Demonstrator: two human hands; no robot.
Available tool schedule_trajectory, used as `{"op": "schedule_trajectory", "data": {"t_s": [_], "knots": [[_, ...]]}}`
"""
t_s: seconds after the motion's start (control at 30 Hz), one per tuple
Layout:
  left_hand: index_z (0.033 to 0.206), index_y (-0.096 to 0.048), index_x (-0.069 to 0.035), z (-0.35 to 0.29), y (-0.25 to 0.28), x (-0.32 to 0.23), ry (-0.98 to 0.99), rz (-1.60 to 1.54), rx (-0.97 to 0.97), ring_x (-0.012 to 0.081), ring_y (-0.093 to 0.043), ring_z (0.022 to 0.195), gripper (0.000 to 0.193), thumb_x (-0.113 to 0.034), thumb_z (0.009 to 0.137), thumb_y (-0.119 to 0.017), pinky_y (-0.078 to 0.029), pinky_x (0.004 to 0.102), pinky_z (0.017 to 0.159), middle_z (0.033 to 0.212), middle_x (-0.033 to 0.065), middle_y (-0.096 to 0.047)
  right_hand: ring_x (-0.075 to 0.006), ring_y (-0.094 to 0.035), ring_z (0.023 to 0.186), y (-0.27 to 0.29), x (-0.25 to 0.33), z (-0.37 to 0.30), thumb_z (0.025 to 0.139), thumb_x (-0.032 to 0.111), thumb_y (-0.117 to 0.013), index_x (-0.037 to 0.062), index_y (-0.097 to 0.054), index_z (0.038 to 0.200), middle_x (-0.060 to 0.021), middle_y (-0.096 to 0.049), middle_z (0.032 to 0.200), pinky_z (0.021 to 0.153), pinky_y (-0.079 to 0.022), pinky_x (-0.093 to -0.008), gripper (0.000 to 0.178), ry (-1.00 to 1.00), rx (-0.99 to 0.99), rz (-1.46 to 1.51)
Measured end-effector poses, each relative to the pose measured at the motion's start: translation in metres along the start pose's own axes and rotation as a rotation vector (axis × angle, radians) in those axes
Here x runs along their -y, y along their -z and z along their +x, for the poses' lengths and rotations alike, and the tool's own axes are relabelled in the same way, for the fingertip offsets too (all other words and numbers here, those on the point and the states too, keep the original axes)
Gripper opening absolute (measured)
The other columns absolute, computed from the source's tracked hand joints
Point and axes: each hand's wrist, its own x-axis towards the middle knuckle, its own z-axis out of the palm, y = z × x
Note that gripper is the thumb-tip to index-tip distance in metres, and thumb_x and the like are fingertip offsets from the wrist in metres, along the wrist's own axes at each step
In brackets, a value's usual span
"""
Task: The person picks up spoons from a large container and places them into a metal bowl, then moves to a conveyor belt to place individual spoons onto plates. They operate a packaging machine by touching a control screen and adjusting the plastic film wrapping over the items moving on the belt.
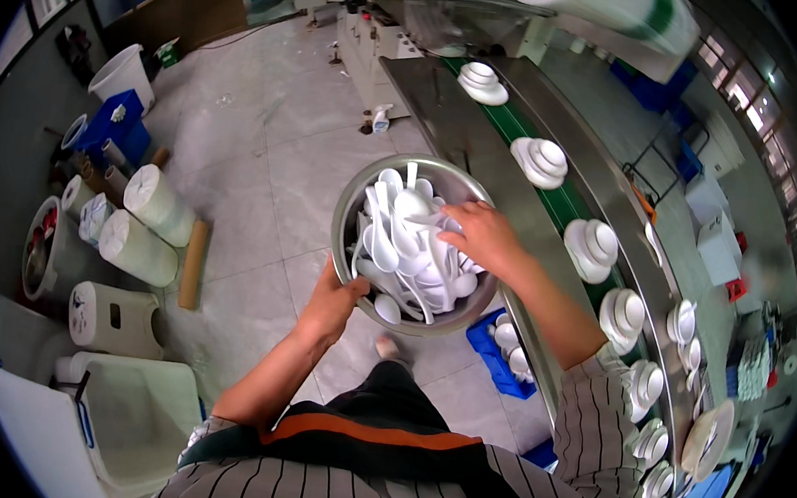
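Observation:
A round steel basin full of white spoons is in front of me, above the floor and beside the conveyor. My left hand is closed round its near left rim, thumb on the inside. Over the right part of the basin, my right hand reaches across the rim. Its fingers are apart and touch the spoons at the top of the heap; no spoon is plainly gripped in them. Several spoons point different ways, some with bowls up.
Along the green conveyor belt at my right stand stacks of white dishes. A blue crate with white dishes is below the basin. White rolls, a stool and a tub line the left side.

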Motion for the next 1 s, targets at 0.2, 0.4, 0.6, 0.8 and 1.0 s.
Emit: {"op": "schedule_trajectory", "data": {"t_s": [0.2,0.4,0.6,0.8,1.0], "knots": [[0.122,-0.039,0.0,0.067,0.029,-0.002,0.139,-0.174,-0.032,0.0182,-0.052,0.086,0.053,0.007,0.071,-0.048,-0.043,0.0286,0.074,0.099,0.009,-0.053,-0.0213,-0.058,0.08,-0.012,-0.016,0.073,0.069,0.014,-0.061,0.0145,-0.058,0.083,-0.0033,-0.059,0.079,0.064,-0.049,-0.0329,0.014,0.24,0.083,-0.099],[0.123,-0.04,0.0,0.135,0.047,-0.01,0.12,-0.264,-0.084,0.0189,-0.052,0.089,0.054,0.009,0.07,-0.048,-0.042,0.0292,0.079,0.102,0.0091,-0.053,-0.025,-0.058,0.06,0.003,-0.088,0.165,0.077,0.019,-0.06,0.0123,-0.058,0.083,-0.0069,-0.056,0.07,0.05,-0.046,-0.037,0.009,0.108,-0.328,-0.064],[0.126,-0.037,0.001,0.153,0.047,-0.018,0.149,-0.207,-0.177,0.0197,-0.049,0.1,0.061,0.009,0.066,-0.046,-0.038,0.0283,0.087,0.112,0.0101,-0.051,-0.0306,-0.061,0.06,-0.036,-0.294,0.253,0.077,0.014,-0.054,0.0083,-0.06,0.081,-0.0133,-0.059,0.075,0.054,-0.05,-0.0392,0.009,-0.166,0.017,-0.635],[0.125,-0.039,0.0,0.158,0.05,-0.004,0.265,-0.309,-0.293,0.0204,-0.049,0.103,0.062,0.008,0.064,-0.047,-0.038,0.0287,0.09,0.113,0.0107,-0.051,-0.0234,-0.064,0.071,-0.112,-0.399,0.327,0.077,0.011,-0.052,0.0076,-0.061,0.08,-0.0084,-0.061,0.078,0.06,-0.053,-0.0325,0.011,-0.128,0.094,-0.877],[0.123,-0.039,0.009,0.157,0.066,-0.011,0.463,-0.105,-0.336,0.0213,-0.051,0.092,0.056,-0.005,0.069,-0.049,-0.042,0.0291,0.079,0.109,0.0148,-0.052,-0.0217,-0.064,0.078,-0.148,-0.413,0.365,0.077,0.012,-0.053,0.0091,-0.065,0.082,-0.0093,-0.065,0.082,0.062,-0.052,-0.0326,0.014,-0.375,0.28,-0.839]]}}
